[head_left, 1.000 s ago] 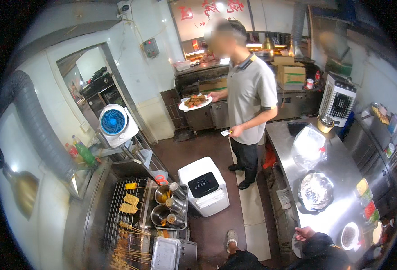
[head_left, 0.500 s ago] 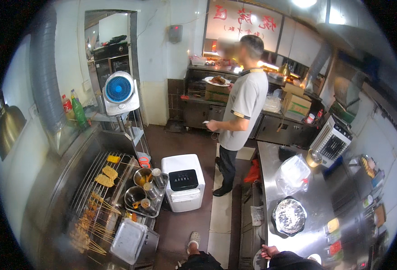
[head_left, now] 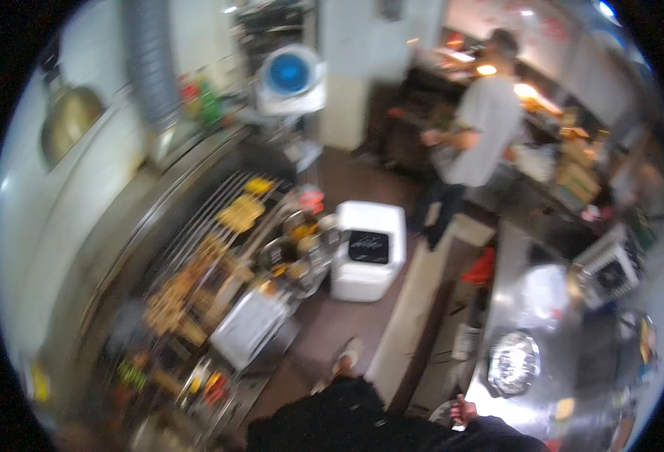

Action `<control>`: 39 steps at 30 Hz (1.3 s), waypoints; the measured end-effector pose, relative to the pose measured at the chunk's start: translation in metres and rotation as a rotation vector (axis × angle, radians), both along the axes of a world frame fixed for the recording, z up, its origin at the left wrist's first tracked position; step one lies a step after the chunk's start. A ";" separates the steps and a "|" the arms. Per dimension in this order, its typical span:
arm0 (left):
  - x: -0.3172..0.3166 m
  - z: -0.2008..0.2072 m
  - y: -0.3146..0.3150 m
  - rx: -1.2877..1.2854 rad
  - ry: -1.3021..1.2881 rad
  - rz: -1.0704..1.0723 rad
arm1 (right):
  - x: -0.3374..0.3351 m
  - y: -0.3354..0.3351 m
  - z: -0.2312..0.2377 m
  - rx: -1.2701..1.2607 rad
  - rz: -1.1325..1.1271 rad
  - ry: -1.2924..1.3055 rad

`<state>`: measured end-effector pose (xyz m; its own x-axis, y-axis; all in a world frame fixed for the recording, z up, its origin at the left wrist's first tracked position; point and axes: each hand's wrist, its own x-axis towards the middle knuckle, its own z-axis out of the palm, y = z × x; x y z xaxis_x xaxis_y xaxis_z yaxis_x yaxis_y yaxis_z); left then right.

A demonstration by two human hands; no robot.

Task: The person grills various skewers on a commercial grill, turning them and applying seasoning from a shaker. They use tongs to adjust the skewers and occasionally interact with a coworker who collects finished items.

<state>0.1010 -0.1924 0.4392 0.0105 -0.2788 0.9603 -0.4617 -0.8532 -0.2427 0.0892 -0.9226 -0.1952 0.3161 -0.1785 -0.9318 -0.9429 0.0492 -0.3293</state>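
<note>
My right hand (head_left: 464, 410) is at the lower edge, by the left side of the steel counter (head_left: 490, 305). Its fingers are curled, and they appear to grip the rim of a pale round plate (head_left: 443, 413), mostly hidden by my dark sleeve. A foil-covered round pan (head_left: 513, 363) sits on the counter beyond this hand. My left hand is out of view. To the left, a smoking grill (head_left: 185, 233) carries skewers of browned food (head_left: 178, 297) and flat yellow pieces (head_left: 240, 214). Motion blur softens everything.
A white appliance (head_left: 370, 282) stands on the floor between grill and counter. Beside the grill are a metal tray (head_left: 251, 325) and several steel pots (head_left: 279, 256). A blue-and-white fan (head_left: 290, 74) stands behind. Another person (head_left: 486, 113) in a light shirt stands at the back.
My view has swung left and down, bringing more of the grill's near end and my dark clothing into sight. The plate that the other person held is no longer visible.
</note>
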 end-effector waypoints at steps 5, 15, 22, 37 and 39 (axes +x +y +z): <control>-0.026 -0.193 0.074 -1.116 0.251 0.283 | -0.004 -0.005 -0.014 0.026 -0.074 -0.087; -0.026 -0.557 0.088 -1.574 1.354 0.437 | 0.006 0.021 0.004 -0.110 -0.156 -0.019; 0.098 -0.541 0.176 -2.380 1.079 -0.141 | 0.008 0.028 0.014 -0.132 -0.145 -0.023; 0.140 -0.561 0.196 -2.395 0.790 0.013 | 0.007 0.015 0.005 -0.025 -0.204 -0.004; 0.142 -0.563 0.193 -2.357 0.772 0.160 | 0.008 0.017 0.007 -0.073 -0.197 0.000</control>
